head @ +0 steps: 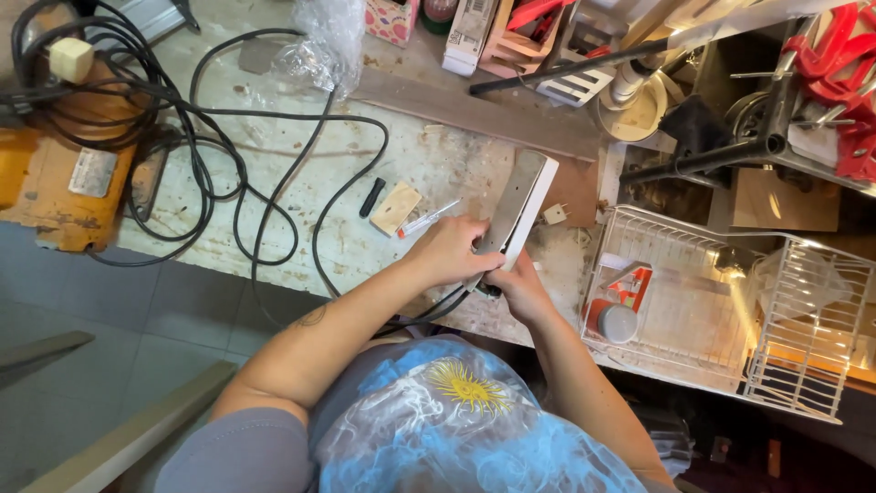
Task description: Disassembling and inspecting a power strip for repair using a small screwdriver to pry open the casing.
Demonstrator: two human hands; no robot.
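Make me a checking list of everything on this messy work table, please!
Surface: worn, stained workbench.
Job's things: long white power strip, held at its near end.
Clutter: wood block, small screwdriver, white wire basket, plastic bag.
Hands: left hand and right hand both grip the strip.
Cables: black cords looped across the bench.
Surroundings: orange machine, red clamps, grey tiled floor.

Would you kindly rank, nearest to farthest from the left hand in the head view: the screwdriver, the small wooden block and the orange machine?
1. Clear-handled screwdriver, just beyond the left hand.
2. Small pale wooden block, slightly farther left.
3. Orange machine, far left edge.
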